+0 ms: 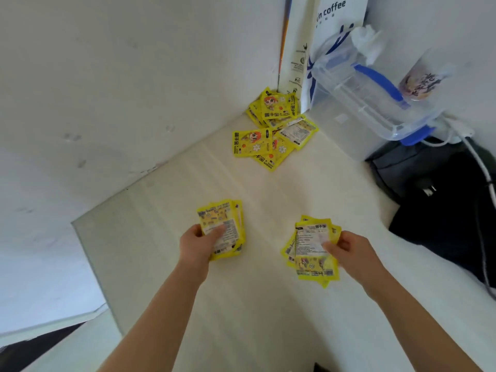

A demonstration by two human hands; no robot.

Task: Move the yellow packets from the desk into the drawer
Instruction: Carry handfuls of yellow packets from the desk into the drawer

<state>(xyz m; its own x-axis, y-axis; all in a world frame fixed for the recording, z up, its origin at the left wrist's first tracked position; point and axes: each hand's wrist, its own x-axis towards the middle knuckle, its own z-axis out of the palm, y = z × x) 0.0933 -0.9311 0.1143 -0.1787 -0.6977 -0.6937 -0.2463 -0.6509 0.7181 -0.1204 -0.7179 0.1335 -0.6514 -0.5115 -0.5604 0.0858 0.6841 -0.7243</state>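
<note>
My left hand (197, 244) grips a small stack of yellow packets (228, 224) above the desk (257, 304), thumb across the printed face. My right hand (349, 252) holds a fanned bunch of yellow packets (311, 260), thumb on top. A loose pile of several more yellow packets (271, 130) lies in the far corner of the desk against the wall, some face up with a cartoon figure, one leaning on the wall. No drawer is visible.
A clear plastic box with blue clips (375, 100) and a white coffee bag (330, 36) stand at the back right. A dark bag (442, 200) and a white cable (480, 162) lie on the right. The desk's left edge (88, 253) runs along the wall.
</note>
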